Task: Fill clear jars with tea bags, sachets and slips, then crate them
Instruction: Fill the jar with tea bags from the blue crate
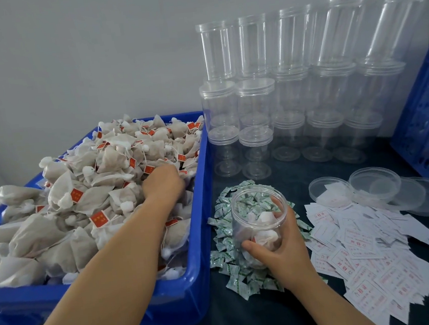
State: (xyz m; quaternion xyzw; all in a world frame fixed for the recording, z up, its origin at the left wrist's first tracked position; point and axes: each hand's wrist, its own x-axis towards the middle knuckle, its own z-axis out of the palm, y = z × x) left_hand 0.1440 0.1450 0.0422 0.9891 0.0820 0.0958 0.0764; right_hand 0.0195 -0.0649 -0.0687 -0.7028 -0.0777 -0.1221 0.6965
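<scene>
Above the heap of green-and-white sachets (245,267), just right of the blue bin (198,243), the open jar (258,216) sits tilted in the right hand (280,248), whose thumb and fingers wrap its clear wall. A few tea bags already lie inside it, well short of the mouth. The left hand (164,182) is buried knuckle-up in the pile of tea bags (79,192) in the bin; its fingertips are hidden among the bags, so whether it has pinched any I cannot tell.

The likeliest trouble is the strings: the bags lie tangled with red tags crossing one another, so a lifted bag could drag neighbours over the bin wall onto the sachets. The jar's tilt is a second risk, since a looser grip could spill its contents or knock sachets about. Behind it, the empty jars (254,100) stand stacked in tiers near the bin's corner, and a careless swing could topple them. Further right, loose lids (374,185) rest beside the scattered paper slips (363,252), which could slide off the dark table (251,322).
</scene>
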